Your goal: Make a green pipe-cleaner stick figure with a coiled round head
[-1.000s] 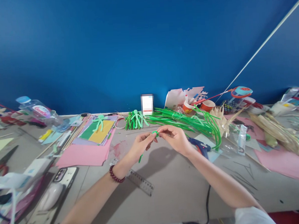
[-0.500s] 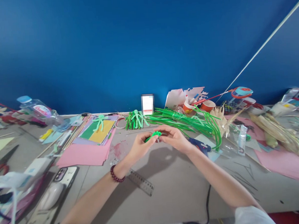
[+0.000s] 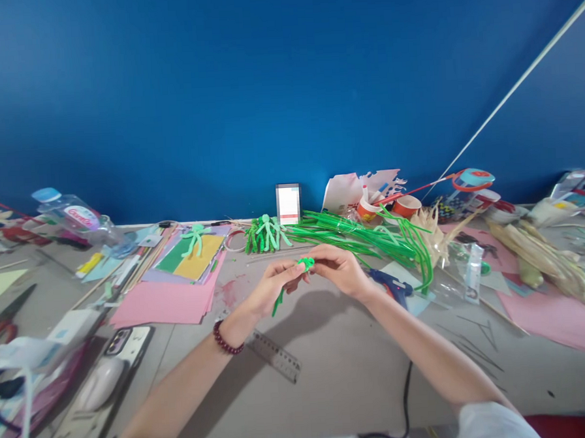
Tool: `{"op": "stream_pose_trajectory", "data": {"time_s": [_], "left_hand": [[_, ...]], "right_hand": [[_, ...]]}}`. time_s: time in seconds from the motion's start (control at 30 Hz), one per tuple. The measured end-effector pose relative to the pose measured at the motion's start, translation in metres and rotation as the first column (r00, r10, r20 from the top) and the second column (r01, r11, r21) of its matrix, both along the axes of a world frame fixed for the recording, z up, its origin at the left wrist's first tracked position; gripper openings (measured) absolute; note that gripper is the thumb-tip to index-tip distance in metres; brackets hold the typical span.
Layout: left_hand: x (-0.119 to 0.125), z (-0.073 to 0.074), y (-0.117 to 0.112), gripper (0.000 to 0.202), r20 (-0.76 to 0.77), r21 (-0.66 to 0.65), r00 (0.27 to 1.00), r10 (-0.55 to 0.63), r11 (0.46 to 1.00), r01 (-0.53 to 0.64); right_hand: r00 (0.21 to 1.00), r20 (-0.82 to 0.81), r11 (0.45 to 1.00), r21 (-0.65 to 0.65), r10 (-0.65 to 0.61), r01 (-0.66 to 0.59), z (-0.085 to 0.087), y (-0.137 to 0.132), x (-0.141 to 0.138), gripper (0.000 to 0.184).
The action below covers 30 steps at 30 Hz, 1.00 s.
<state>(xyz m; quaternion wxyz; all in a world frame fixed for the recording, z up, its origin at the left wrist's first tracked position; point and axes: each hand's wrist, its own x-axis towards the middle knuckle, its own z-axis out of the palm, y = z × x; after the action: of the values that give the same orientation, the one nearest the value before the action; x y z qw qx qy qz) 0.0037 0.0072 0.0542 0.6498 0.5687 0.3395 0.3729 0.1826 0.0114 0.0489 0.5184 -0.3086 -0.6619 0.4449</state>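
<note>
Between my hands is a bright green pipe cleaner [image 3: 306,264], coiled into a small knot. Its tail hangs down below my left palm. My left hand [image 3: 279,282] pinches the knot from the left, thumb on top. From the right, my right hand [image 3: 339,269] grips it with thumb and fingertips, its other fingers curled. Beyond them lie a bundle of long green pipe cleaners [image 3: 367,238] and a pile of dark green ones with a pale green figure [image 3: 267,228] on it. Another pale green figure [image 3: 194,238] rests on coloured sheets.
A steel ruler [image 3: 275,356] lies below my left wrist, and a blue glue gun [image 3: 391,284] beyond my right wrist. Pink paper [image 3: 164,304], a phone [image 3: 127,345] with a white mouse [image 3: 101,382], and scissors [image 3: 8,312] are to the left. A black cable [image 3: 407,396] runs off the front edge.
The green knot has turned in my fingers, and its tail now points down beneath my left hand. Both hands remain in nearly the same place.
</note>
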Motion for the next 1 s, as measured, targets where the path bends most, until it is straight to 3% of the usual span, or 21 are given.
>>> {"op": "stream_pose_trajectory", "data": {"time_s": [0.1, 0.23, 0.4, 0.6, 0.7, 0.83, 1.0], "left_hand": [[-0.001, -0.002, 0.0, 0.034, 0.062, -0.073, 0.995, -0.075, 0.994, 0.079], [-0.002, -0.002, 0.002, 0.037, 0.02, -0.056, 0.995, -0.095, 0.994, 0.096], [0.002, -0.002, 0.005, 0.033, -0.029, -0.002, 1.0, -0.008, 1.0, 0.008], [0.006, -0.004, 0.006, 0.025, 0.083, -0.068, 0.977, 0.194, 0.98, -0.189], [0.007, -0.004, 0.005, 0.025, 0.131, -0.088, 0.965, 0.225, 0.973, -0.215], [0.005, -0.002, 0.004, 0.017, 0.176, -0.152, 0.968, 0.177, 0.977, -0.151], [0.001, -0.002, 0.007, 0.018, 0.133, -0.155, 0.976, 0.171, 0.976, -0.15]], "right_hand": [[0.992, -0.089, 0.99, -0.1, 0.088, -0.097, 0.001, -0.001, -0.002, 0.016], [0.983, -0.103, 0.973, -0.163, 0.15, -0.165, 0.003, -0.001, -0.003, 0.016], [0.994, -0.074, 0.985, -0.149, 0.078, -0.088, -0.001, 0.002, -0.001, 0.014], [0.997, -0.08, 0.982, -0.189, 0.0, -0.015, -0.01, 0.007, -0.001, 0.018], [0.998, -0.039, 0.99, -0.135, -0.04, 0.034, -0.013, 0.008, -0.001, 0.017], [0.995, 0.053, 0.997, -0.007, -0.083, 0.083, -0.014, 0.008, 0.0, 0.017], [0.97, 0.181, 0.983, 0.107, -0.164, 0.146, -0.008, 0.003, -0.002, 0.02]]}}
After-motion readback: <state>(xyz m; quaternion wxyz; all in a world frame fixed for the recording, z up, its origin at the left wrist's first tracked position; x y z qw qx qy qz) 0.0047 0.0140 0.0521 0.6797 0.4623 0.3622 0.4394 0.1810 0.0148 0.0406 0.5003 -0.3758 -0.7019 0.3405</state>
